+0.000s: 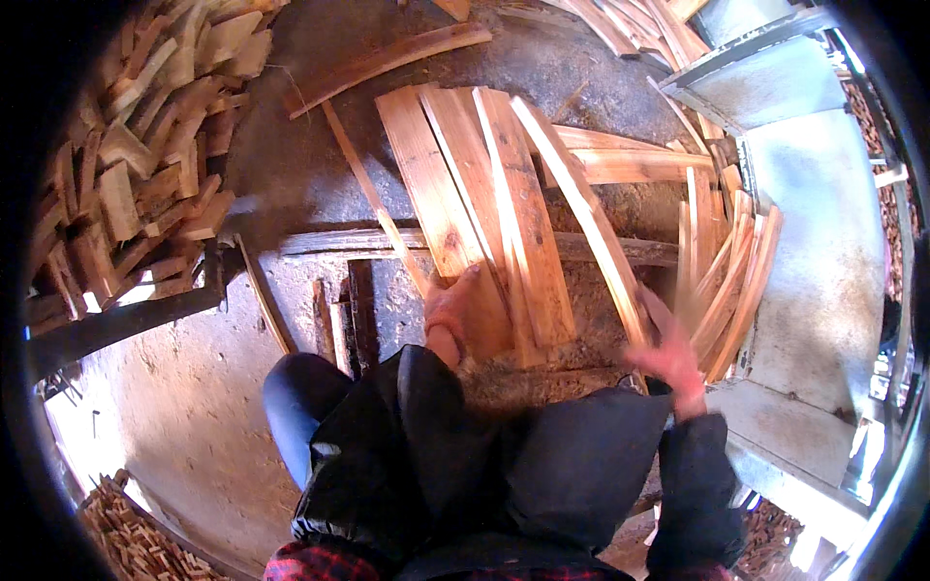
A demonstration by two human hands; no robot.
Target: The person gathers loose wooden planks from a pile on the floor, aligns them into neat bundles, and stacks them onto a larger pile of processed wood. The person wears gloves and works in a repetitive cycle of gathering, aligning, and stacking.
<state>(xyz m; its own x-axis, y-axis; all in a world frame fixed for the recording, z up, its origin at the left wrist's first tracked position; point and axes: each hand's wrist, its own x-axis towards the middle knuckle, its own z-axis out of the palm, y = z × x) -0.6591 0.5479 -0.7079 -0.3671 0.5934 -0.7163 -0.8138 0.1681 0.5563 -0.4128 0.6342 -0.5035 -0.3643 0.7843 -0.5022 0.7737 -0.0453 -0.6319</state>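
Observation:
My left hand closes over the near left edge of a wide wooden plank, its thumb on the wood. A thin wooden strip runs up to that same hand. More planks lie side by side on the right, one narrow piece on top. My right hand is smeared by motion, fingers and thumb apart. It is beside the near end of a long narrow slat; whether it touches the slat is unclear.
Cut wood pieces are heaped at the left. A bent slab lies beyond the planks. Several upright slats lean beside a pale metal housing on the right. A dark wooden beam crosses the floor. My covered knees are close below.

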